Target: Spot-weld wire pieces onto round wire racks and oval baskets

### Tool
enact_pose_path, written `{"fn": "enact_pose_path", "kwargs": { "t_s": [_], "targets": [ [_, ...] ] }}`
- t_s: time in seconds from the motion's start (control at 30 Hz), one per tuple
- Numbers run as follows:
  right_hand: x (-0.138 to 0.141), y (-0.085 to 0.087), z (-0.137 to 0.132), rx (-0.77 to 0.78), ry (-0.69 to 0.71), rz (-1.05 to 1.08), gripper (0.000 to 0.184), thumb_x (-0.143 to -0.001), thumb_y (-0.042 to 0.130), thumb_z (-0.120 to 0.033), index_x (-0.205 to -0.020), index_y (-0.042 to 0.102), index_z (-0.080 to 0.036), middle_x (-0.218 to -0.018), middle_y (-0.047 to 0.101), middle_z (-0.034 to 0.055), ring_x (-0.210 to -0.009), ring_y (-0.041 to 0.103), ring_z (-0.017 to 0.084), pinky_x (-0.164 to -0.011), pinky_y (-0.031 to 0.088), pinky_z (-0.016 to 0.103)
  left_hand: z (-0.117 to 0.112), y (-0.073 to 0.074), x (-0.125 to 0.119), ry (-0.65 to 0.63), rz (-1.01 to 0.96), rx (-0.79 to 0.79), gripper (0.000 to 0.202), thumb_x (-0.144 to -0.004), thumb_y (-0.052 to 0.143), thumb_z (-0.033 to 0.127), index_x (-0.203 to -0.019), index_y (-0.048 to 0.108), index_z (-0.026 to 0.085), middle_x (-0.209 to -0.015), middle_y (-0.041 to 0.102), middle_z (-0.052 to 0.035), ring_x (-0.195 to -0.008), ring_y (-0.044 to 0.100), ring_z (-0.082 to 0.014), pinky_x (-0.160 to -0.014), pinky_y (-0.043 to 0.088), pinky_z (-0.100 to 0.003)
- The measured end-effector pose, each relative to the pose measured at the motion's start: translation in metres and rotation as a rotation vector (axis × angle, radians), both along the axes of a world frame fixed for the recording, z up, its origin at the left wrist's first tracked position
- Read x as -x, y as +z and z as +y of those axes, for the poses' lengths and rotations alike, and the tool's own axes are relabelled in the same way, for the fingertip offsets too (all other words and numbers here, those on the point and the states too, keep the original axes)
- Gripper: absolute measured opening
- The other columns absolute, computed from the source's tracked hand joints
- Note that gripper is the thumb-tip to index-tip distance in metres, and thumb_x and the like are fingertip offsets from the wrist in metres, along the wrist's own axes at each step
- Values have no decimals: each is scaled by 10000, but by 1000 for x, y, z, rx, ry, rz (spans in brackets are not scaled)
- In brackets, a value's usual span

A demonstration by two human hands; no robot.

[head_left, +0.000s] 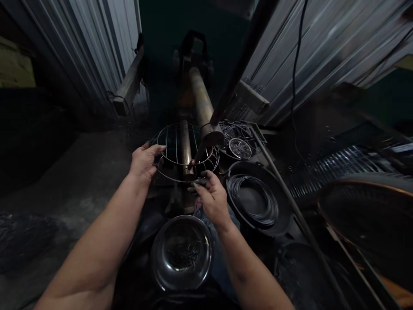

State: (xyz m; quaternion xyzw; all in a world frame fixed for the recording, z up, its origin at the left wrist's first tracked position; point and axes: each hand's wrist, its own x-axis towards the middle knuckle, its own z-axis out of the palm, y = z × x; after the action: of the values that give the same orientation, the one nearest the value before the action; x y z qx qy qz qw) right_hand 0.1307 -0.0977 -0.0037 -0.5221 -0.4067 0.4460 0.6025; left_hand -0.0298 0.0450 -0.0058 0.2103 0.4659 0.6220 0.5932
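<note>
Round steel-wire cage [177,125] held around dull brass-coloured pipe [200,94] — rim clasped by left hand [145,162], fingers wide for steadying; right hand [211,200] fingers curled narrowly at lower ring, any pinched item unclear. Polished steel bowl [180,254] of small wire pieces kept below fingers, within reach.

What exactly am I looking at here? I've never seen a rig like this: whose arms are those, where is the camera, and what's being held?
This is a single view from a camera worn on a person's head, looking forward and down, so these bare arms are the wearer's own, not a machine's. The left hand rests on a round wire cage of rings and ribs, which sits around a metal post. The right hand is at the cage's lower ring; whatever its fingers may hold is too small to tell. Below them is a steel bowl with small wire bits. To the right, a black pan holds a coil of wire, and beyond it lies a heap of wire rings.
</note>
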Motion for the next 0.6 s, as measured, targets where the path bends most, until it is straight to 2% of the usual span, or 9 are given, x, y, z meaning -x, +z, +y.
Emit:
{"fn": "enact_pose_path", "kwargs": {
  "t_s": [0.1,0.17,0.27,0.4,0.5,0.6],
  "targets": [
    [5,-2,-2,50,176,143,318,-726,705,-295,-972,521,-215,-688,683,-43,-535,668,139,-558,539,255,-19,-3,-1,68,25,-2,396,-461,793,172,-782,561,172,-632,564,15,-532,525,-128,-478,384,-247],
    [8,-3,-3,81,199,180,294,-710,717,-297,-892,503,-209,-618,669,-48,-455,633,132,-474,498,228,-34,-4,-5,106,-2,-22,393,-452,795,187,-759,551,169,-633,552,23,-518,512,-116,-461,378,-236],
    [8,-5,-5,96,128,154,267,-686,732,-290,-796,509,-194,-559,637,-50,-391,570,107,-399,432,195,-51,-3,-14,116,-50,-82,412,-468,804,196,-804,567,166,-682,553,26,-538,515,-101,-464,371,-217],
    [5,-4,-8,59,29,25,227,-708,722,-292,-726,521,-188,-507,561,-74,-393,501,76,-399,393,181,-62,3,-25,142,-60,-141,411,-485,807,204,-815,565,167,-711,536,36,-536,496,-79,-465,360,-206],
    [4,-5,-7,-3,-18,-44,206,-760,688,-320,-722,535,-189,-555,576,-57,-467,533,86,-456,420,193,-66,6,-31,156,-81,-132,404,-482,805,200,-781,536,171,-699,500,53,-524,476,-69,-466,362,-206],
    [5,-6,-3,-36,-42,-90,143,-797,641,-326,-809,607,-188,-646,622,-31,-547,578,103,-519,460,210,-69,8,-36,176,-111,-121,419,-473,809,191,-774,518,177,-703,475,66,-515,462,-60,-471,364,-207]
  ]
}}
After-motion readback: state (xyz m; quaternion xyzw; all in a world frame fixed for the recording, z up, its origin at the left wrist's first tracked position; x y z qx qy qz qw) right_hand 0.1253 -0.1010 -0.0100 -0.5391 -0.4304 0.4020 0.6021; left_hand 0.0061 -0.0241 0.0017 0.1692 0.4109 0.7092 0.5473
